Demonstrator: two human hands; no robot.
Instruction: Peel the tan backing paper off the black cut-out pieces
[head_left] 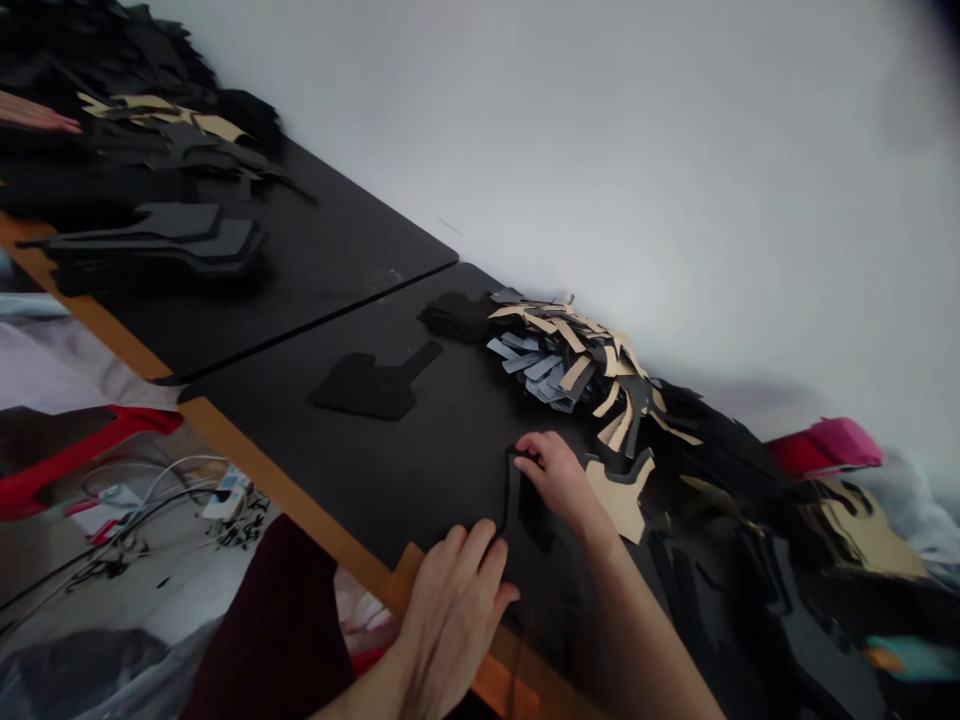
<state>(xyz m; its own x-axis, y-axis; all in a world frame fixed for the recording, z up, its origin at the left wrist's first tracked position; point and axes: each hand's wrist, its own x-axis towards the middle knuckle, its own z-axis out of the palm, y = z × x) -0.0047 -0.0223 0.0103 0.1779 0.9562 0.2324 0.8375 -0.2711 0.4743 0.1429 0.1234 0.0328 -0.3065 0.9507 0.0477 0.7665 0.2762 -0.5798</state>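
My right hand (pixel 556 482) pinches the upper end of a thin dark cut piece (pixel 514 490) between thumb and fingers. The piece's narrow edge shows above the black table, and part of its outline blends into the dark surface. Close to its near end rests my left hand (pixel 459 590), palm down, with fingers extended and thumb apart. Farther left, a flat black cut piece (pixel 367 387) with a narrow tab lies alone. Beyond my right hand is a heap of tan, grey and black strips (pixel 574 345). A tan cut piece (pixel 619 497) lies beside my right forearm.
Stacked dark cut pieces (pixel 172 235) lie on the far-left table, near another person's hand (pixel 34 113). Tan pieces (pixel 862 525) and a pink-red item (pixel 825 447) are at right. Orange edging (pixel 300 505) lines the table; cables (pixel 150 500) lie on the floor.
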